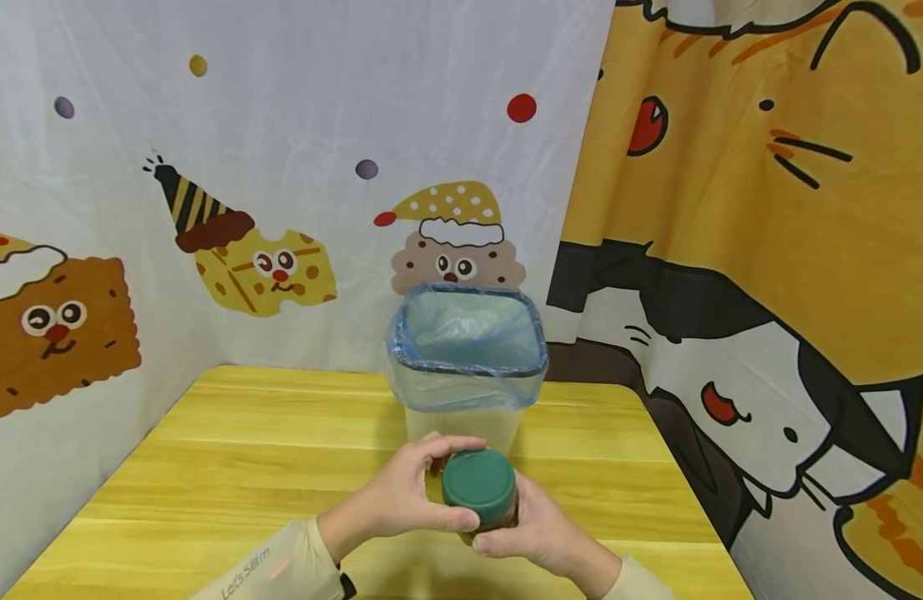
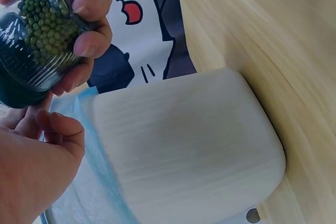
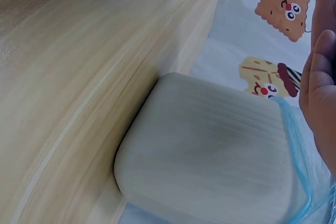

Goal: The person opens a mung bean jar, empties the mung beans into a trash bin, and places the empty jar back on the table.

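Observation:
A clear ribbed jar [image 2: 37, 38] holds small green beans, which look like mung beans, and has a green lid [image 1: 479, 483]. My right hand [image 1: 544, 533] grips the jar's body, its fingers curled round the glass in the left wrist view. With thumb and forefinger my left hand [image 1: 401, 496] pinches the lid from the left side. The jar is held above the table, just in front of a pale bin [image 1: 461, 423]. Only part of my right hand [image 3: 321, 93] shows at the right edge of its own wrist view, where the jar is out of sight.
A bluish clear bag [image 1: 469, 393] lines the bin and folds over its rim; the bin stands towards the back of the yellow wood-grain table [image 1: 281, 442]. Behind are a white cartoon-printed cloth [image 1: 296, 100] and an orange cat-printed curtain [image 1: 701, 192] at the right.

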Action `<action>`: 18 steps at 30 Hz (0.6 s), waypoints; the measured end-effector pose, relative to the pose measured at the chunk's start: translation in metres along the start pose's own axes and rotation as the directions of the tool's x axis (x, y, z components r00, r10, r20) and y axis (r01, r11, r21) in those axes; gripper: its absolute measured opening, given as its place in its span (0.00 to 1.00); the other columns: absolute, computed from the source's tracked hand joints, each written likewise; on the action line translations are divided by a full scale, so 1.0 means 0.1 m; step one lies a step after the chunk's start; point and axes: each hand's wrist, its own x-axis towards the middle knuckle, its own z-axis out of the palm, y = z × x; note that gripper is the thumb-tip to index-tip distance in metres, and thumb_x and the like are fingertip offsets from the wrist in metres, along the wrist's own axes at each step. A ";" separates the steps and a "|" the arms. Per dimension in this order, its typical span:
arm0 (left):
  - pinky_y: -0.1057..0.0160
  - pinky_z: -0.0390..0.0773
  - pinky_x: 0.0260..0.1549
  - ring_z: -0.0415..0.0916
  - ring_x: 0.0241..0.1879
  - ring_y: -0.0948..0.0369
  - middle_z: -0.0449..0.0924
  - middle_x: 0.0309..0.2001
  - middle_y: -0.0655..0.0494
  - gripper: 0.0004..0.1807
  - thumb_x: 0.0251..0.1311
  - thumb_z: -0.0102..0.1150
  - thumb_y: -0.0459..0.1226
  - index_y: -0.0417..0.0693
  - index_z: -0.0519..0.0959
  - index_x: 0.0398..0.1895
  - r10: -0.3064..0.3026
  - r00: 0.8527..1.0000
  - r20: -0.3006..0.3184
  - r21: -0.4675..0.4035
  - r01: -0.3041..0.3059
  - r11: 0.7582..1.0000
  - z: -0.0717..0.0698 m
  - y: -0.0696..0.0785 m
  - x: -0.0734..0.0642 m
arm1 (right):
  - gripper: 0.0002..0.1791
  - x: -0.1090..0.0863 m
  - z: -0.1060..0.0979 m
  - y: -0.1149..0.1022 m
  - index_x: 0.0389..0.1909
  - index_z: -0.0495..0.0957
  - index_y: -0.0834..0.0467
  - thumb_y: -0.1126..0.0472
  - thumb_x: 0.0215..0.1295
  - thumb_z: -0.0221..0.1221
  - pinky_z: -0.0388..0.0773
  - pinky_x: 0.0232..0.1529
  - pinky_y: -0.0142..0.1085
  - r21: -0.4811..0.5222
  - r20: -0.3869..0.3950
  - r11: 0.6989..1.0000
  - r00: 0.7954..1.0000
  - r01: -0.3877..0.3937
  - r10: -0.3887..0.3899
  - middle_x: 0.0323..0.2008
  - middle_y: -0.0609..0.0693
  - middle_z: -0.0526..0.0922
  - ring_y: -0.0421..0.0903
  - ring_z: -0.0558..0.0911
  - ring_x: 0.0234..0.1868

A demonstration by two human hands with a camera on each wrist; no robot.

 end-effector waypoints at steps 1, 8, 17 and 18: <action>0.64 0.76 0.45 0.72 0.47 0.65 0.83 0.55 0.62 0.39 0.56 0.82 0.45 0.66 0.78 0.72 0.003 1.000 -0.002 0.003 -0.003 1.000 0.00 0.00 0.00 | 0.42 0.00 0.01 0.00 0.81 0.55 0.64 0.67 0.71 0.65 0.85 0.61 0.36 -0.004 -0.010 1.000 1.000 -0.005 0.005 0.68 0.49 0.80 0.43 0.84 0.62; 0.63 0.74 0.39 0.68 0.41 0.63 0.80 0.46 0.59 0.40 0.56 0.83 0.45 0.71 0.77 0.73 -0.020 0.998 -0.067 0.055 0.024 0.998 0.03 0.00 0.01 | 0.40 0.04 0.12 0.00 0.79 0.59 0.59 0.68 0.71 0.66 0.88 0.56 0.37 -0.196 -0.173 0.980 0.985 -0.030 -0.005 0.65 0.52 0.81 0.42 0.86 0.58; 0.63 0.76 0.41 0.69 0.43 0.64 0.82 0.49 0.59 0.41 0.55 0.83 0.47 0.66 0.76 0.74 0.003 0.995 -0.104 0.074 0.005 0.997 0.04 -0.04 0.02 | 0.40 0.06 0.11 -0.02 0.79 0.61 0.60 0.67 0.70 0.67 0.88 0.56 0.37 -0.263 -0.214 0.965 0.976 -0.024 -0.034 0.65 0.61 0.79 0.45 0.87 0.57; 0.63 0.76 0.41 0.69 0.43 0.64 0.82 0.50 0.59 0.42 0.55 0.83 0.47 0.66 0.75 0.74 0.011 0.995 -0.096 0.072 -0.004 0.997 0.03 -0.04 0.02 | 0.40 0.06 0.10 -0.02 0.79 0.61 0.60 0.67 0.69 0.67 0.88 0.57 0.38 -0.256 -0.207 0.966 0.978 -0.026 -0.029 0.65 0.60 0.79 0.45 0.87 0.58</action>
